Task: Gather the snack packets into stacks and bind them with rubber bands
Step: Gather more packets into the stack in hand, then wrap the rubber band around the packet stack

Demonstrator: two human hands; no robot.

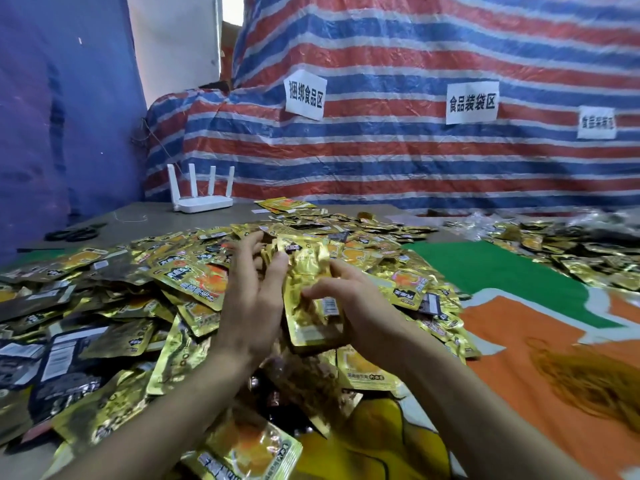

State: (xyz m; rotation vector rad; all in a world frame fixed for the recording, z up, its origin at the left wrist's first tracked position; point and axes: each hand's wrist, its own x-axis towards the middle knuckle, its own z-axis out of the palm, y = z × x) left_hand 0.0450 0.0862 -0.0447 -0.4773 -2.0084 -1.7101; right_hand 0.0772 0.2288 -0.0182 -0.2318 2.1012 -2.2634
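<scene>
Left hand point(254, 299) spread flat against crinkled gold-foil packet stack point(308, 330); right hand point(356, 306) grips it.

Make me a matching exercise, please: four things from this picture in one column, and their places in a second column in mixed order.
Things
1. white router
2. heap of rubber bands
3. scissors
4. stack of packets

Places
A. between the left hand and the right hand
B. on the orange cloth, at the right
C. at the back of the table, before the striped tarp
D. far left on the table

Pairs: 1-C, 2-B, 3-D, 4-A
</scene>
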